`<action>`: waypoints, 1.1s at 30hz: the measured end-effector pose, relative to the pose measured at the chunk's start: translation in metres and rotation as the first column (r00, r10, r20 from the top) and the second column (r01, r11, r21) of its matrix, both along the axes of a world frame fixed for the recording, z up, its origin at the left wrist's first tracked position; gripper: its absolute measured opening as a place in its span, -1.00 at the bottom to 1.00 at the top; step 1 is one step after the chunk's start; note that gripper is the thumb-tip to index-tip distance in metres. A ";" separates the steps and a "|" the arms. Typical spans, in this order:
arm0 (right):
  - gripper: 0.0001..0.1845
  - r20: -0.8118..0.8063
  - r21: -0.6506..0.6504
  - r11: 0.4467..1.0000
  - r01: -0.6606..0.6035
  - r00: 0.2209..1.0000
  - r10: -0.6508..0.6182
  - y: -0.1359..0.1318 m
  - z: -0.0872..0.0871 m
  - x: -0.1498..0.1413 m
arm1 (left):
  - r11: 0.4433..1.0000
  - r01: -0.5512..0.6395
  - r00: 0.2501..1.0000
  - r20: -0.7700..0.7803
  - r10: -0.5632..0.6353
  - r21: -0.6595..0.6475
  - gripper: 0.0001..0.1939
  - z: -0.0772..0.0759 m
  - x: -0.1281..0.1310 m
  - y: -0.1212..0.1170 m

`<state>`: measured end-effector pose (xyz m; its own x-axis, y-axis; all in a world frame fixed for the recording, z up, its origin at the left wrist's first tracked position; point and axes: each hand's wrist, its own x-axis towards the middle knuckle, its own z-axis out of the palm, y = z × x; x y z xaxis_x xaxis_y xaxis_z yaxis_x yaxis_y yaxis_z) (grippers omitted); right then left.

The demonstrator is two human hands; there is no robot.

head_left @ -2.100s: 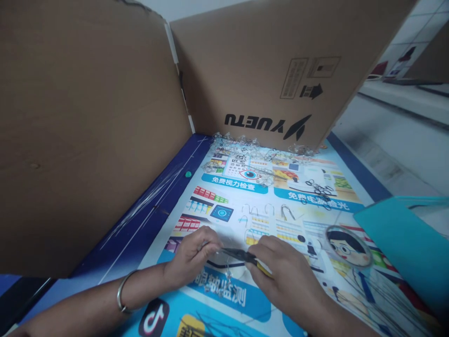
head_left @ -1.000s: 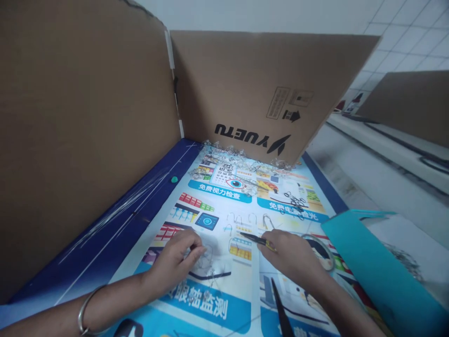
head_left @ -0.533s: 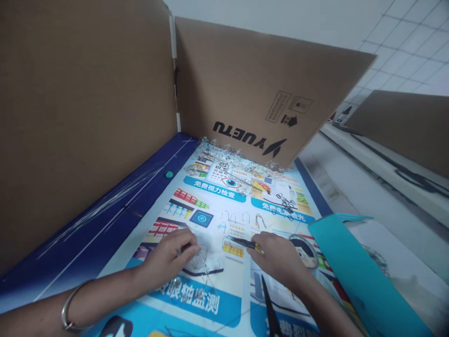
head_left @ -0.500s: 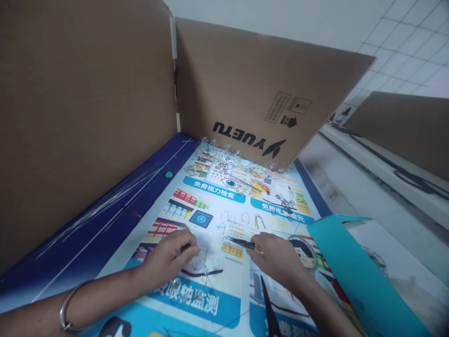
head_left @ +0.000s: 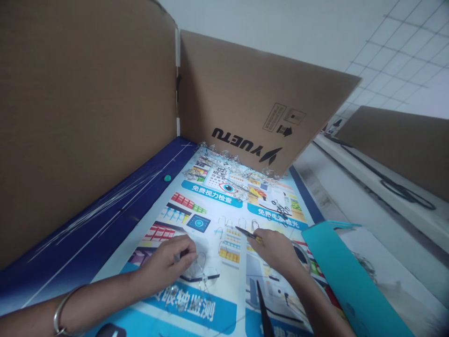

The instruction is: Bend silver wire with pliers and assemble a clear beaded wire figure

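Observation:
My right hand (head_left: 275, 248) grips a pair of pliers (head_left: 249, 233) with dark jaws and a yellow-marked handle, the jaws pointing left over the printed sheet. Just beyond the jaws lie several bent U-shaped wires (head_left: 242, 223). A thin wire loop (head_left: 220, 248) rests nearer to me, left of the pliers. My left hand (head_left: 175, 257) is closed, thumb against curled fingers; what it may pinch is too fine to make out. Tangled clear wire pieces (head_left: 205, 276) lie beside and below its fingertips.
Cardboard panels (head_left: 245, 84) stand at the left and back. Shiny wire pieces (head_left: 224, 157) line the back panel's foot, with dark rings (head_left: 280, 208) nearer. A teal folder (head_left: 347, 276) lies at right, a black pointed tool (head_left: 263, 309) in front. Long wires (head_left: 105, 201) stretch along the left.
My right hand has moved the pliers a little away from me, off the thin wire loop and towards the U-shaped wires. My left hand stays nearly where it was. The view has shifted slightly.

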<state>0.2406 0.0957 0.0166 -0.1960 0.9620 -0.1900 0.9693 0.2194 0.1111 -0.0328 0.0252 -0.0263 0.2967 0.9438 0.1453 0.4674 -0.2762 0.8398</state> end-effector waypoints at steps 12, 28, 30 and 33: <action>-0.70 0.122 0.164 0.981 -0.103 0.989 0.084 0.015 -0.004 -0.020 | 1.000 0.015 1.000 -0.021 -0.014 0.023 -0.79 0.000 0.003 -0.002; -0.80 0.225 0.279 0.924 -0.263 0.953 0.204 -0.006 -0.002 -0.045 | 0.998 0.015 0.998 -0.055 -0.011 0.066 -0.81 0.002 0.004 -0.005; -0.81 0.220 0.299 0.918 -0.262 0.955 0.201 -0.006 -0.005 -0.042 | 0.997 0.016 0.998 -0.054 -0.012 0.077 -0.81 0.001 0.004 -0.005; -0.83 0.209 0.338 0.902 -0.269 0.956 0.207 -0.006 -0.011 -0.033 | 0.996 0.012 0.999 -0.038 -0.008 0.091 -0.81 0.000 0.003 -0.006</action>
